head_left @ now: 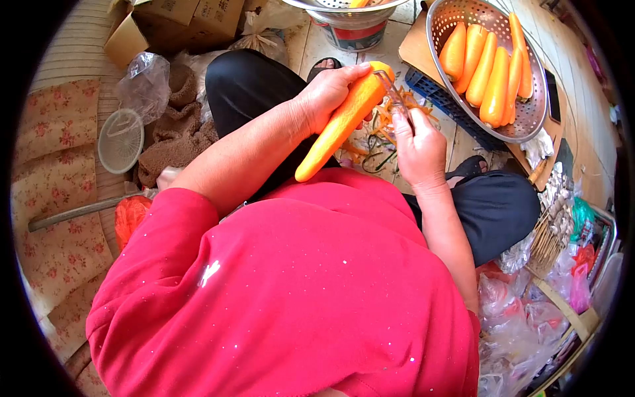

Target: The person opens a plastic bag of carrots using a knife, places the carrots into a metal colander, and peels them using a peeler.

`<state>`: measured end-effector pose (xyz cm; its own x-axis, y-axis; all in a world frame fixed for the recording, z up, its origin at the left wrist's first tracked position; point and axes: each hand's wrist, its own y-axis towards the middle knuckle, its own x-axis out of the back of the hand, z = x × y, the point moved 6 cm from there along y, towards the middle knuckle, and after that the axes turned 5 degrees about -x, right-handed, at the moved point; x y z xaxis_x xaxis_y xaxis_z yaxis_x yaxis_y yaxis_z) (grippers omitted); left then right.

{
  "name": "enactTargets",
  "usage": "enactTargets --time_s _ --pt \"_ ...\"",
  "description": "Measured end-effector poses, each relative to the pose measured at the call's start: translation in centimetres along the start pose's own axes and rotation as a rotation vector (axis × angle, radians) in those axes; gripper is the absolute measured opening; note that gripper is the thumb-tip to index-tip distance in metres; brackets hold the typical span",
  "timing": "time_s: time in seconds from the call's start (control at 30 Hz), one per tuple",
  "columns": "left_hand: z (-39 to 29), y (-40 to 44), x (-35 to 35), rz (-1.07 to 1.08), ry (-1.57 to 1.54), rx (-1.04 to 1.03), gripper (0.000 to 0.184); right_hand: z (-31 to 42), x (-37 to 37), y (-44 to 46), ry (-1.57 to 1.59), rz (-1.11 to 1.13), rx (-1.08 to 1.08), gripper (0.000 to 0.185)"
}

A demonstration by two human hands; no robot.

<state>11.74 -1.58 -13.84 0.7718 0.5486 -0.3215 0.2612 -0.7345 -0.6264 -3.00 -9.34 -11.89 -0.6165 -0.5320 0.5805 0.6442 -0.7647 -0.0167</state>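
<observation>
A large orange carrot (pixel 338 132) slants across my lap, its thick end up and its tip toward my body. My left hand (pixel 331 96) is wrapped round its upper part. In my right hand (pixel 420 145) is a metal peeler (pixel 395 94), whose head lies at the carrot's thick end. Orange peelings (pixel 380 135) are scattered on the floor beneath my hands, partly hidden by them. At the upper right, several peeled carrots (pixel 493 79) lie in a perforated metal colander (pixel 446 89).
The colander rests over a blue crate (pixel 440 99) and a board. Another metal colander (pixel 324 5) sits on a bucket (pixel 350 33) at the top. Left are a cardboard box (pixel 178 26), a brown cloth (pixel 175 149) and a round white lid (pixel 121 141). Plastic bags (pixel 516 324) pile up at right.
</observation>
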Motion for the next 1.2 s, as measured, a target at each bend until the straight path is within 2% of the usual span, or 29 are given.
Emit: enactTargets --time_s 0.07,0.17,0.27,0.37,0.43,0.53,0.6,0.73,0.9,0.97,1.03,1.13,1.2 --pt "0.1 -0.4 -0.4 -0.03 0.043 -0.01 0.045 0.4 0.3 0.1 -0.019 -0.031 0.041 0.029" --pt "0.2 -1.1 -0.1 -0.058 0.158 0.012 0.039 -0.8 0.4 1.1 -0.109 -0.006 -0.054 0.029" --pt "0.4 -1.1 0.3 -0.023 0.194 -0.03 0.039 -5.1 -0.7 1.9 -0.302 0.184 -0.255 0.034" --pt "0.0 -1.6 -0.3 0.166 -0.006 -0.002 0.053 -5.9 -0.9 1.7 -0.155 0.107 -0.245 0.033" --pt "-0.2 -1.1 0.1 0.165 -0.023 -0.011 0.053 -4.7 -0.6 1.9 -0.166 0.072 -0.213 0.032" --pt "0.3 -1.0 0.6 0.075 -0.027 0.026 0.05 -2.4 0.0 1.4 -0.109 0.004 -0.129 0.032" --pt "0.4 -1.1 0.9 -0.058 0.127 0.027 0.048 -0.8 0.0 0.9 -0.067 -0.021 -0.047 0.03" --pt "0.7 -0.9 0.8 -0.049 0.116 0.047 0.047 0.6 -0.7 0.1 -0.164 0.005 0.041 0.028" --pt "1.7 -0.8 1.0 0.024 0.082 0.088 0.048 -1.2 -0.8 1.1 -0.276 0.05 -0.078 0.027" --pt "1.2 -1.8 0.7 0.076 0.092 0.078 0.049 -5.8 -2.0 1.9 -0.376 0.305 -0.297 0.03" --pt "0.1 -2.5 0.4 0.129 0.095 0.005 0.05 -6.6 -1.8 1.6 -0.259 0.217 -0.26 0.033" --pt "0.5 -1.3 1.5 0.114 0.033 0.03 0.051 -4.7 -1.4 1.8 -0.227 0.17 -0.314 0.036" --pt "0.4 -1.2 1.3 0.1 -0.039 0.05 0.05 -4.0 -1.1 1.7 -0.199 0.151 -0.272 0.035"
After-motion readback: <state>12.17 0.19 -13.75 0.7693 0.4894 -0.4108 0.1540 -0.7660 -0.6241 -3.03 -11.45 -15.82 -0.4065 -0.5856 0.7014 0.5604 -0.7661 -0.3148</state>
